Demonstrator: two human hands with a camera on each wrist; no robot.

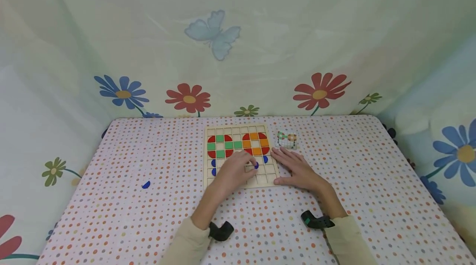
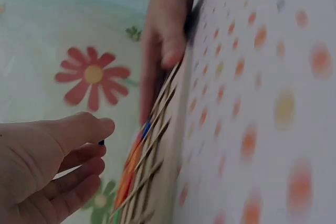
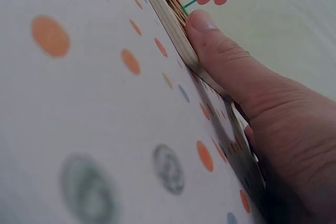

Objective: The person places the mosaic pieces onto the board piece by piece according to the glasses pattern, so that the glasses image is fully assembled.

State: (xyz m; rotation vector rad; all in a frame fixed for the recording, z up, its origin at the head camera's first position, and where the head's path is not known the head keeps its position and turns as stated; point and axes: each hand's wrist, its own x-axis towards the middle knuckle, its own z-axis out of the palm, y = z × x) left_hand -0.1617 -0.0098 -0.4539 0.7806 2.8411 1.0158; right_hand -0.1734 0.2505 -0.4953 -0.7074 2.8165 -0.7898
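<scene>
My left hand (image 1: 234, 170) pinches a small blue piece (image 1: 256, 165) between thumb and fingertips, over the lower middle of a wooden grid board (image 1: 262, 180). That blue piece (image 2: 102, 142) barely shows between the fingers in the left wrist view. Along the board's right edge rests my right hand (image 1: 297, 170), fingers extended and thumb (image 3: 210, 35) against the rim. Red, green and orange pieces form two ring-like groups in the grid. Blue half-round pieces sit in cells at the left (image 1: 213, 163) and right (image 1: 265, 159). The left hand hides some cells.
A small printed card (image 1: 286, 140) with a coloured pattern lies just right of the board's upper corner. One loose blue half-round piece (image 1: 146, 185) is on the dotted tablecloth (image 1: 111, 215), well left of the board. Behind the table hangs a flowered curtain (image 1: 260, 66).
</scene>
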